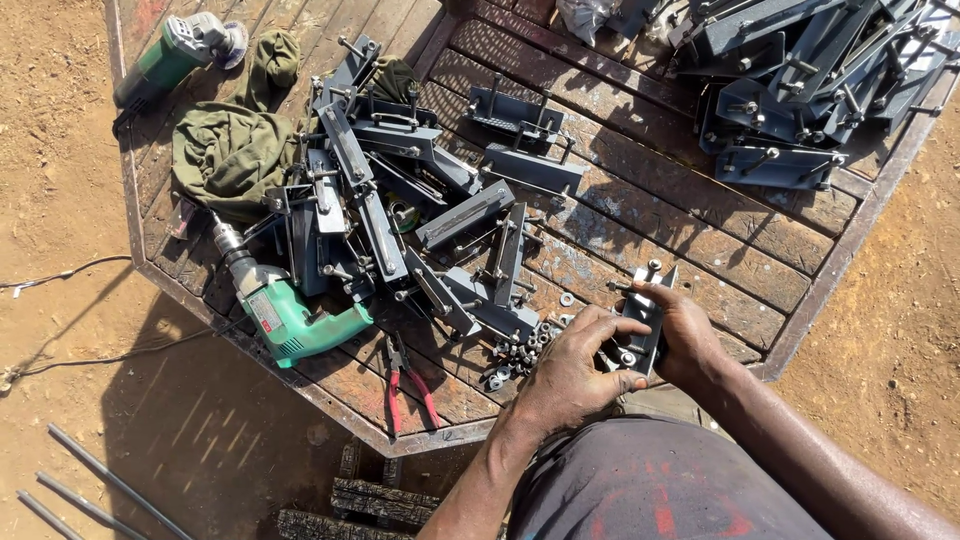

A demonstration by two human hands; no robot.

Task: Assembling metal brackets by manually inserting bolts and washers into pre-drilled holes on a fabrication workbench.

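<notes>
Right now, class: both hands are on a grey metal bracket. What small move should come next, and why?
Probably the left hand should pick a nut from the loose pile beside it: the right hand steadies the bracket, whose bolt juts out.

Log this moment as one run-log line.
left hand: on metal bracket | right hand: gripping bracket | beside: loose nuts, green drill

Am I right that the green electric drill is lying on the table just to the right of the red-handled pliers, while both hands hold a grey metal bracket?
Not quite: in the head view the green electric drill lies to the left of the red-handled pliers, not the right. The rest stands: the left hand and right hand both hold the grey metal bracket over the table.
</notes>
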